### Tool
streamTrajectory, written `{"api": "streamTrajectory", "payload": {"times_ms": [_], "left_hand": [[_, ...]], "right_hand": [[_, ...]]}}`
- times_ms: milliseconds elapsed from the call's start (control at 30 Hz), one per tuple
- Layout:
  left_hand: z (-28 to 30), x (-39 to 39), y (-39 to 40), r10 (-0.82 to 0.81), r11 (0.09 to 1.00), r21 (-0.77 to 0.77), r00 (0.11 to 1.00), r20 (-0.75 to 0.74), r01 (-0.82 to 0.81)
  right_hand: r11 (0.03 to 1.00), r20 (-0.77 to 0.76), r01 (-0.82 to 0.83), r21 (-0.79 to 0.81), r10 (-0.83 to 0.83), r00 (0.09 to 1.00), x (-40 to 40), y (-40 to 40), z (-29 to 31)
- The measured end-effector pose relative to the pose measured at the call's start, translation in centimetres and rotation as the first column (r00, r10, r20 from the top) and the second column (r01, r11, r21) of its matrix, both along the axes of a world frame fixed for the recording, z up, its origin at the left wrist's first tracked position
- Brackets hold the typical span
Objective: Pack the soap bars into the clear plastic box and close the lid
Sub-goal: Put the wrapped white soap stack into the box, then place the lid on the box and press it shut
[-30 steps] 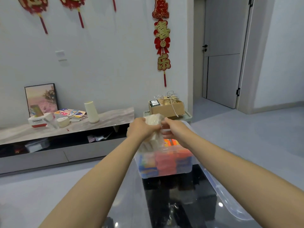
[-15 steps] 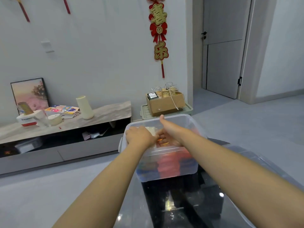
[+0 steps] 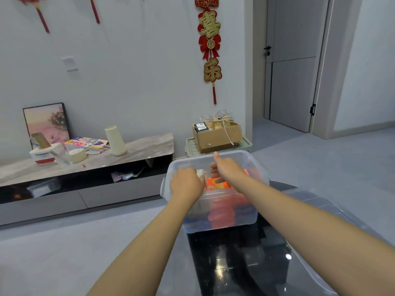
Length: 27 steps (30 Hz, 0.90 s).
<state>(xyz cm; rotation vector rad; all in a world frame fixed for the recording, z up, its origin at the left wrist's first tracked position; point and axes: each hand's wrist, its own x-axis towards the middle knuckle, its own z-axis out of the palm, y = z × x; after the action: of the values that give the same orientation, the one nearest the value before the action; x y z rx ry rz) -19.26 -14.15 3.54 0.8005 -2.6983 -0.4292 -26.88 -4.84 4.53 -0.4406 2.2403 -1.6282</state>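
Nearly done: both hands, left (image 3: pixel 186 183) and right (image 3: pixel 227 170), are pressing a pale soap pack (image 3: pixel 201 173) into the box (image 3: pixel 220 212) w/ other bars; grip unclear. Lid (image 3: pixel 324 212), right of the box, is waiting.

Clear plastic box (image 3: pixel 252 165) mouth open above; both hands inside.

the clear plastic box (image 3: pixel 222 218) sits open on the far end of a shiny black table, right under both hands. its walls are see-through and a bit foggy. the lid (image 3: pixel 333 218) is off — it lies just under the right arm. inside the box are soap bars (image 3: pixel 217 185) in bright wrappers — orange on top between the two hands, red and blue packs lower down. a pale one peeks out beside the left hand.
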Motion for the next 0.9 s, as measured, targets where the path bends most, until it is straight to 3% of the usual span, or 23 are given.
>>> {"api": "streamTrajectory", "payload": {"times_ms": [133,300,433,600,767,900], "left_hand": [[0.2,2.6,3.3,-0.034,0.999,0.004,0.975,-0.219,0.036],[-0.1,5.3,9.4,-0.161,0.986,-0.099,0.938,-0.306,0.136],[-2.6,6.7,14.4,-0.260,0.966,-0.052,0.932,-0.254,0.255],[-6.2,6.0,19.2,-0.318,0.942,0.080,0.944,-0.090,0.325],[-8.7,3.9,21.6,-0.348,0.922,0.199,0.937,0.044,0.333],[-9.8,2.0,22.2,-0.379,0.893,0.287,0.923,0.069,0.346]], "right_hand": [[1.000,-0.229,-0.021,-0.002,0.020,0.973,2.9,4.0,0.7],[0.996,-0.488,0.081,0.049,-0.047,0.872,7.5,11.5,-0.1],[0.979,-0.425,0.181,0.098,-0.124,0.897,9.5,18.0,-3.8],[0.894,-0.323,0.304,0.331,-0.195,0.926,8.7,23.3,-8.8],[0.798,-0.356,0.407,0.445,-0.259,0.898,5.8,25.7,-11.6],[0.726,-0.389,0.430,0.536,-0.239,0.890,3.3,25.6,-13.3]]}}
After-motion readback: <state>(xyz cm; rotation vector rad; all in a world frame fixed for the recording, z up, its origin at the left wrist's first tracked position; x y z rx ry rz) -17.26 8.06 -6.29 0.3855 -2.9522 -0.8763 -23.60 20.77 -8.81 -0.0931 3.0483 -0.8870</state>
